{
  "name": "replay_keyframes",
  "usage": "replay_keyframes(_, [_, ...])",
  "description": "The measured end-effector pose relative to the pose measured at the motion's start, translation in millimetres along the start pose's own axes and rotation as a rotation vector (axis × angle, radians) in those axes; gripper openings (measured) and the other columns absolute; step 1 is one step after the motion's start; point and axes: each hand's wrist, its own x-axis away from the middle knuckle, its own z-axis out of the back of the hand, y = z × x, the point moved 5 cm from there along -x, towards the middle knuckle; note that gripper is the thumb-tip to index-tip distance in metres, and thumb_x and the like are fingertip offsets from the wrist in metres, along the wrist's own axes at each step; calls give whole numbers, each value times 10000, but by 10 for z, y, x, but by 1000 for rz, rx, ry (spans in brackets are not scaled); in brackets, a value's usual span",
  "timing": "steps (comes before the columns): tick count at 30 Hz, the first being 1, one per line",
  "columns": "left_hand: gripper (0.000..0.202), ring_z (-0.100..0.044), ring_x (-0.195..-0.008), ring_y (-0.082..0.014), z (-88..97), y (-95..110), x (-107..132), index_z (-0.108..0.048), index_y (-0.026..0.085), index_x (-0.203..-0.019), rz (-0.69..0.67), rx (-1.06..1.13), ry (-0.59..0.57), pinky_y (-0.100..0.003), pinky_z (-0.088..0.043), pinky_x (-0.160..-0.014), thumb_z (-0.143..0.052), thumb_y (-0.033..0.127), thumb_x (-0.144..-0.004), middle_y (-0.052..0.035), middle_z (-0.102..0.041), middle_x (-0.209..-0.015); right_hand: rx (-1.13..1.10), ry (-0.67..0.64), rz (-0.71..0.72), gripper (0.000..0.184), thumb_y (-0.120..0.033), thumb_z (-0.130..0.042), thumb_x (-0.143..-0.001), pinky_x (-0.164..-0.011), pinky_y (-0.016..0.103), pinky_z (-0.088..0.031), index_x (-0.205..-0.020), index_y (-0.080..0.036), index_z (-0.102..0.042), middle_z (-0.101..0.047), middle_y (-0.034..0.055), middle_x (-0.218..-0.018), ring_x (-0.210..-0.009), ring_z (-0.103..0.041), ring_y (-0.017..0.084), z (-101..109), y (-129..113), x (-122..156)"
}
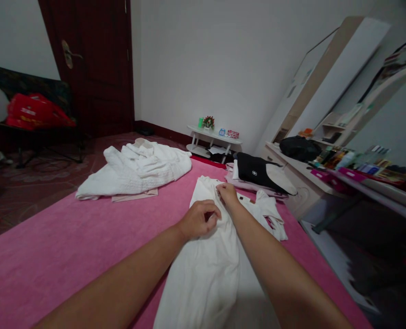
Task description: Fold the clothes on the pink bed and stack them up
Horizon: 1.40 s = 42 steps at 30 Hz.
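A long white garment (206,265) lies stretched out toward me on the pink bed cover, its cloth wrinkled near the far end. My left hand (201,220) is closed on it, thumb and fingers curled together at the cloth's middle. Slightly farther off, my right hand (227,194) pinches the same garment near its top edge. Just right of that hand, more white cloth (269,210) with a sleeve-like end is spread out; whether it belongs to the same garment I cannot tell. The fingertips of both hands are partly hidden.
A crumpled white garment (144,164) lies at the pink bed's (96,237) far left. At the far right is a folded stack with a black piece (253,171) on top. Beyond stand a low white table (213,132), a cluttered dresser (302,167) and a chair with a red bag (36,112).
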Motion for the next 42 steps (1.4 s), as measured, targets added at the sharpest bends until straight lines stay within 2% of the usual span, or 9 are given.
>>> replay_keyframes(9, [262, -408, -467, -65, -2, -85, 53, -699, 121, -737, 99, 75, 16, -185, -318, -490, -467, 54, -636, 25, -537, -538, -46, 5, 206, 141, -206, -532, -716, -721, 250, -470, -771, -164, -654, -680, 33, -788, -751, -605, 159, -77, -242, 197])
replay_keyframes(16, [220, -378, -477, -60, 25, -215, 52, -694, 110, -737, 181, 135, 116, -179, -287, -477, -482, 103, -675, 32, -503, -532, -34, 95, 444, 170, -152, -491, -743, -713, 262, -456, -821, -169, -641, -658, 47, -862, -791, -595, 165, 336, -562, 784])
replay_keyframes(19, [232, -392, -485, -65, 26, -231, 44, -700, 104, -760, 183, 150, 126, -184, -304, -491, -481, 111, -686, 26, -520, -542, -52, -38, 557, 162, -113, -477, -751, -689, 258, -438, -766, -177, -625, -620, 27, -804, -755, -579, 151, 549, -801, 1287])
replay_keyframes(22, [244, -420, -502, -71, 19, -268, 44, -702, 102, -783, 221, 157, 131, -183, -318, -500, -476, 113, -692, 18, -544, -568, -23, -413, 588, 219, -68, -448, -760, -707, 259, -433, -765, -188, -631, -621, 16, -805, -749, -576, 137, 645, -1015, 1844])
replay_keyframes(25, [238, -431, -509, -72, 16, -292, 47, -704, 104, -792, 235, 153, 135, -180, -317, -498, -485, 115, -699, 20, -536, -568, 141, -848, 561, 306, -84, -540, -752, -753, 254, -430, -1002, -220, -654, -645, 17, -945, -819, -585, 138, 640, -1107, 2399])
replay_keyframes(27, [235, -430, -506, -72, 17, -294, 48, -707, 106, -796, 226, 137, 136, -182, -316, -498, -491, 117, -705, 24, -529, -559, 312, -983, 527, 448, -139, -639, -738, -793, 262, -418, -1166, -264, -597, -638, 18, -1046, -908, -584, 161, 633, -1104, 2662])
replay_keyframes(31, [249, -444, -510, -79, 14, -293, 48, -715, 116, -818, 217, 85, 119, -192, -327, -509, -485, 122, -722, 22, -546, -568, 494, -1061, 536, 209, -126, -619, -782, -725, 240, -389, -957, -240, -629, -642, -10, -938, -847, -588, 143, 587, -1086, 2891])
replay_keyframes(37, [261, -512, -545, -114, 71, -321, 67, -731, 173, -859, 333, -196, 130, -225, -361, -557, -505, 153, -730, 13, -598, -597, 286, -1018, 834, 143, -216, -663, -792, -742, 249, -364, -693, -199, -561, -656, -33, -820, -766, -567, 114, 529, -1035, 3007])
replay_keyframes(42, [242, -581, -669, -174, 84, -280, 77, -741, 215, -841, 400, -457, 34, -271, -403, -625, -553, 169, -696, -26, -667, -729, 463, -908, 899, 111, -351, -582, -899, -613, 244, -346, -903, -241, -592, -625, -61, -661, -579, -520, 101, 322, -607, 3290])
